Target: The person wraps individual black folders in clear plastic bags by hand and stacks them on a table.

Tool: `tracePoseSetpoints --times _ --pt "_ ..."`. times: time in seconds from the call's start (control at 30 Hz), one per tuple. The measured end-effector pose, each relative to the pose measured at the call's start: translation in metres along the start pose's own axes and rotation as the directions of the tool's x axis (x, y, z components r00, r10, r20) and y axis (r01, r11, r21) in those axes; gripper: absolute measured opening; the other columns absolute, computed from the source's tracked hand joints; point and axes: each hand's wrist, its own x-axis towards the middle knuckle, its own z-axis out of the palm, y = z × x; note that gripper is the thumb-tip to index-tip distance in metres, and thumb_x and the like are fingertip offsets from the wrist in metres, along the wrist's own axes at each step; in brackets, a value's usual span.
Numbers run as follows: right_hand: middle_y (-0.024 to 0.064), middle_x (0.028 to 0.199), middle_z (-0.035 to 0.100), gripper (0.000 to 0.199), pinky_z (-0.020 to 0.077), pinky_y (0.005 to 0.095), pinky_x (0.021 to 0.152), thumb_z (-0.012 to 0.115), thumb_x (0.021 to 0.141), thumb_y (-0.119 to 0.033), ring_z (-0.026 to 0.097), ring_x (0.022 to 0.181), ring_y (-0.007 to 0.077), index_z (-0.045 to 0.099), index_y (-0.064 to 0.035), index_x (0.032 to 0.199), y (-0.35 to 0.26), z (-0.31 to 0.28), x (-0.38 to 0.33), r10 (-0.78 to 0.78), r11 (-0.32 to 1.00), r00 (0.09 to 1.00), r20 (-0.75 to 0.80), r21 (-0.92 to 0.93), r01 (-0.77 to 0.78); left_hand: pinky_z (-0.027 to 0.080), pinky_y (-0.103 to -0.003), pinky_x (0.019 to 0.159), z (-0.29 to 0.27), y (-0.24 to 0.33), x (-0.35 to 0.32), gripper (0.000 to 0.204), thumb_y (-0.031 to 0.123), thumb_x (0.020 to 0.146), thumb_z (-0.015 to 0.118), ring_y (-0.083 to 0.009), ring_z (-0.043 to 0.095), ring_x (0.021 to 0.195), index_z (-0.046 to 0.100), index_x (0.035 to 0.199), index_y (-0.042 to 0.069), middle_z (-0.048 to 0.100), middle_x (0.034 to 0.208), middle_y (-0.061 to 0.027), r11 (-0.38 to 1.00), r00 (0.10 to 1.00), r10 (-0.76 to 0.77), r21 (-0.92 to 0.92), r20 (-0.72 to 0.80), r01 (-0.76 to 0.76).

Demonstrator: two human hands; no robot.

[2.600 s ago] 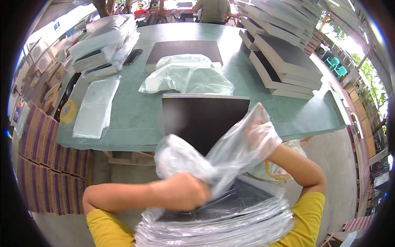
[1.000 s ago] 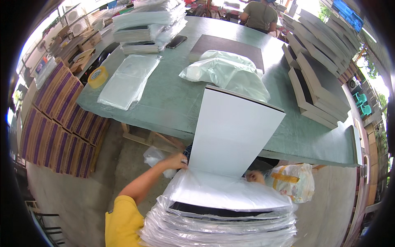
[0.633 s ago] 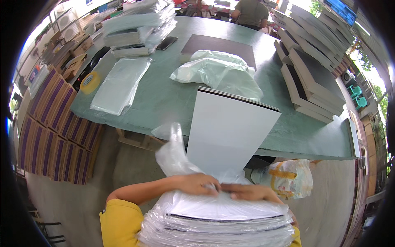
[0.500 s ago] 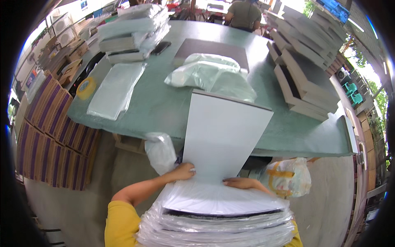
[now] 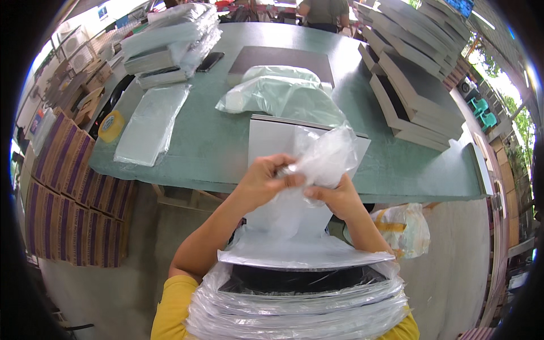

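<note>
A crumpled clear plastic bag (image 5: 328, 156) is bunched up between my hands. My left hand (image 5: 269, 184) pinches it from the left, thumb and fingers pressed together. My right hand (image 5: 338, 198) grips its lower right side with the thumb on top. Behind and beneath them, a flat white panel (image 5: 263, 139) slopes down from the table, its dark far edge resting on the tabletop. Close to my body lies a stack of plastic-wrapped white and black panels (image 5: 300, 309); the upper wrap runs up toward my hands.
The green table (image 5: 198, 153) holds loose plastic film (image 5: 289, 96) over a dark panel, flat clear bags (image 5: 150, 127), yellow tape (image 5: 111, 126), a phone (image 5: 210, 61), a wrapped pile (image 5: 170, 45) and stacked grey frames (image 5: 419, 96). Cardboard boxes (image 5: 73, 215) stand left. A person (image 5: 324, 12) is beyond.
Both hands have moved up and inward from the panel's lower sides and now hold bunched plastic. The bag at the left has gone from its place. The view has shifted slightly.
</note>
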Motion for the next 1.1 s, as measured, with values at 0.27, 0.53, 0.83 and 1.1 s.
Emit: tracePoseSetpoints --times 0.27,0.53,0.83,1.1 --pt "0.0070 0.097 0.058 0.049 0.0406 0.0264 0.081 0.072 0.065 -0.009 0.051 0.092 0.0127 0.051 0.0026 0.108 -0.010 -0.032 -0.027 -0.056 0.995 0.990 0.128 -0.072 0.065 0.042 -0.023 0.063 -0.015 -0.025 0.002 0.017 0.000 0.068 0.062 -0.0081 0.052 0.069 0.058 0.084 0.000 0.059 0.072 -0.0024 0.902 0.996 0.002 0.430 -0.094 0.039" --pt "0.0034 0.070 0.058 0.018 0.0406 0.0214 0.054 0.065 0.072 -0.011 0.051 0.058 0.0083 0.061 0.0041 0.080 -0.005 -0.057 -0.011 0.047 0.974 0.995 -0.083 -0.215 -0.064 0.041 -0.023 0.058 -0.012 -0.012 -0.010 0.025 0.004 0.070 0.063 -0.0088 0.050 0.070 0.060 0.094 0.005 0.055 0.080 -0.0038 0.721 0.963 0.202 0.692 -0.179 -0.022" --pt "0.0066 0.075 0.061 0.026 0.0474 0.0180 0.054 0.059 0.080 -0.027 0.059 0.064 0.0099 0.057 -0.0025 0.090 0.034 -0.051 -0.003 -0.053 0.775 0.986 0.159 0.629 -0.060 0.040 -0.022 0.050 0.011 -0.019 -0.015 0.018 0.008 0.074 0.061 -0.0085 0.048 0.055 0.058 0.089 -0.001 0.053 0.068 -0.0026 0.947 0.991 -0.134 0.291 -0.020 0.134" --pt "0.0084 0.086 0.060 0.018 0.0483 0.0285 0.073 0.055 0.083 -0.017 0.059 0.080 0.0149 0.054 -0.0008 0.091 0.027 -0.102 -0.043 0.042 0.813 0.998 0.057 0.579 -0.067 0.047 -0.028 0.073 -0.181 -0.152 -0.113 0.022 0.014 0.081 0.046 -0.0158 0.058 0.081 0.055 0.095 -0.001 0.059 0.091 -0.0083 0.960 0.684 -0.187 -0.280 -0.705 -0.027"
